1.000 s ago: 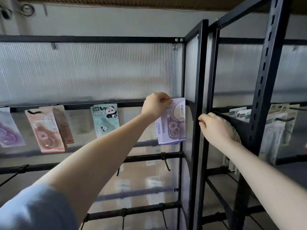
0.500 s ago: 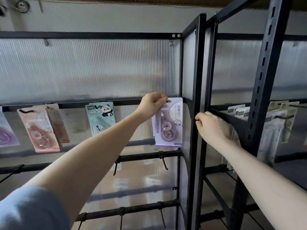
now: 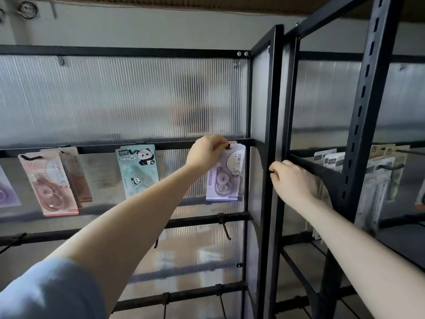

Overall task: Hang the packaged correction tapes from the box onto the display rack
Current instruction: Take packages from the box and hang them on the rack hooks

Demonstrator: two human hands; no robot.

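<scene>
Panda pack (image 3: pixel 138 171) left; rack post (image 3: pixel 271 134) right of lilac pack (image 3: pixel 226 180).

Head-height view, close, facing display rack (image 3: pixel 266 143)

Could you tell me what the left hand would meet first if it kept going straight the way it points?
Probably the ribbed translucent panel behind the rail: the left hand pinches the purple correction tape pack at the peg, reaching toward the rack's back. Depth is unclear.
</scene>
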